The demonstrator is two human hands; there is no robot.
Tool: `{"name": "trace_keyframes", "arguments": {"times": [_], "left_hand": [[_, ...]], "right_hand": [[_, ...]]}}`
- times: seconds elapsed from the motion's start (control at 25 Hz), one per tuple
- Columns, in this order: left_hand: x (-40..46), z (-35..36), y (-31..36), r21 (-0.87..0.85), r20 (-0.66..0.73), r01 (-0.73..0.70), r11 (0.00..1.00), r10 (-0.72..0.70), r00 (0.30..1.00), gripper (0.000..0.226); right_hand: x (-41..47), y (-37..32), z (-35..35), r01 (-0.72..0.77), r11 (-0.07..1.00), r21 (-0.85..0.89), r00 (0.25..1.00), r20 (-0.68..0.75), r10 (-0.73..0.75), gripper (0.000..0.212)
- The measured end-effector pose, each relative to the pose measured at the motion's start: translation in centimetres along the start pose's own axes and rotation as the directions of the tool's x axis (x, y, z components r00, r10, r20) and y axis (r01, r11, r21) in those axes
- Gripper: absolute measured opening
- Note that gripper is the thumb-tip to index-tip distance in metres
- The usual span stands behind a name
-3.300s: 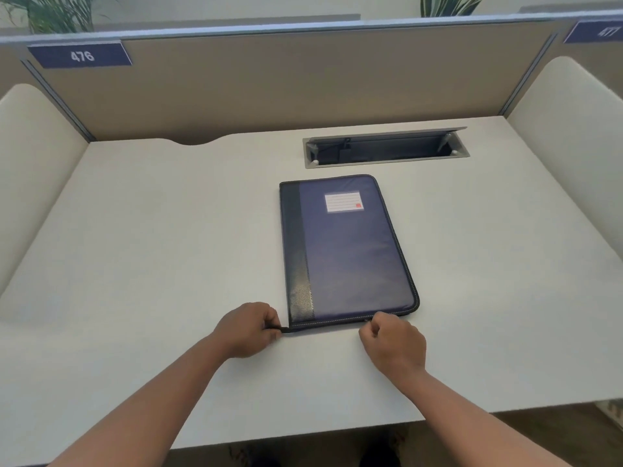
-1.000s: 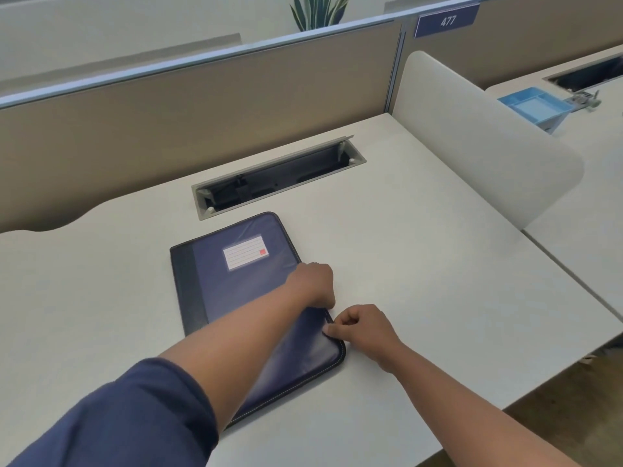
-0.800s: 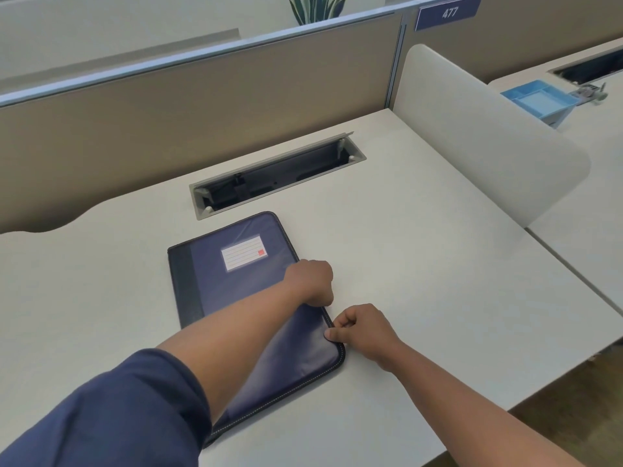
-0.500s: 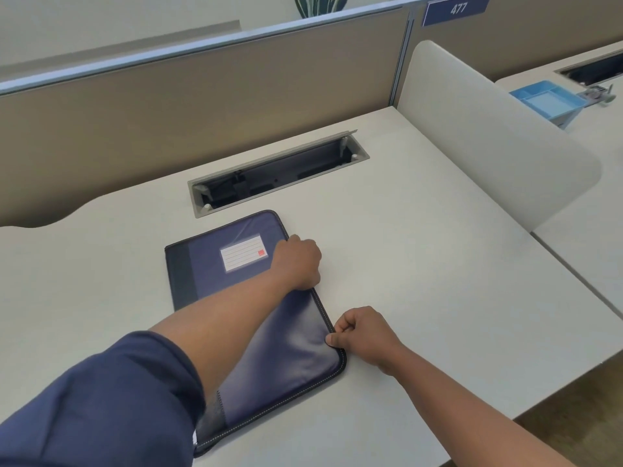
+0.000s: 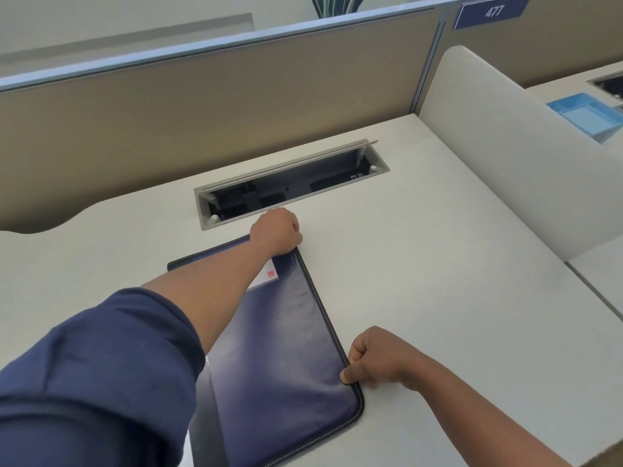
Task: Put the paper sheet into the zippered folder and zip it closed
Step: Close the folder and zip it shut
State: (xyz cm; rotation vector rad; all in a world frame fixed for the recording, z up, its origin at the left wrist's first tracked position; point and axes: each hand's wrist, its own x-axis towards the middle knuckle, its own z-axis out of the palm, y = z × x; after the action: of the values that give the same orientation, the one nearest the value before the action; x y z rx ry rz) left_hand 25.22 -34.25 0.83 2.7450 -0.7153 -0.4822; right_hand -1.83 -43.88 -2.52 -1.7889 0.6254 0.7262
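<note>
Navy folder lies flat on the worktop between both hands. Left hand, fisted at its far corner, apparently pinches the zipper pull; right hand pinches the near edge. Rounding the corner, the slider could snag if that anchoring pinch slips.

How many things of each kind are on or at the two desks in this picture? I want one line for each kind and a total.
Zippered folder: 1
Hands, left and right, both on the folder's edge: 2
Open cable box set in the desk: 1
Blue tray on the next desk: 1
Number sign: 1
Total: 6
</note>
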Motion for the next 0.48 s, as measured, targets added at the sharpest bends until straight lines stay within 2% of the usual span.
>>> {"name": "trace_keyframes", "arguments": {"times": [0.04, 0.12, 0.32, 0.48], "left_hand": [[0.5, -0.2, -0.2, -0.006, 0.039, 0.000, 1.000, 0.000, 0.999, 0.008], [1.4, -0.5, -0.6, -0.012, 0.078, -0.010, 1.000, 0.011, 0.997, 0.007], [2.8, -0.3, -1.0, -0.013, 0.096, -0.023, 1.000, 0.024, 0.995, 0.005], [3.2, 0.1, -1.0, -0.004, 0.129, -0.046, 0.999, 0.046, 0.991, 0.009]], "right_hand": [[0.7, -1.1, -0.5, 0.013, 1.000, 0.004, 1.000, -0.004, -0.013, 0.027], [2.9, -3.4, -1.1, 0.087, 0.993, 0.080, 0.991, -0.108, -0.078, 0.027], [10.2, -9.5, -1.8, 0.271, 0.948, 0.167, 0.916, -0.349, -0.200, 0.026], [13.6, -11.5, -2.2, 0.265, 0.946, 0.187, 0.915, -0.359, -0.186, 0.025]]}}
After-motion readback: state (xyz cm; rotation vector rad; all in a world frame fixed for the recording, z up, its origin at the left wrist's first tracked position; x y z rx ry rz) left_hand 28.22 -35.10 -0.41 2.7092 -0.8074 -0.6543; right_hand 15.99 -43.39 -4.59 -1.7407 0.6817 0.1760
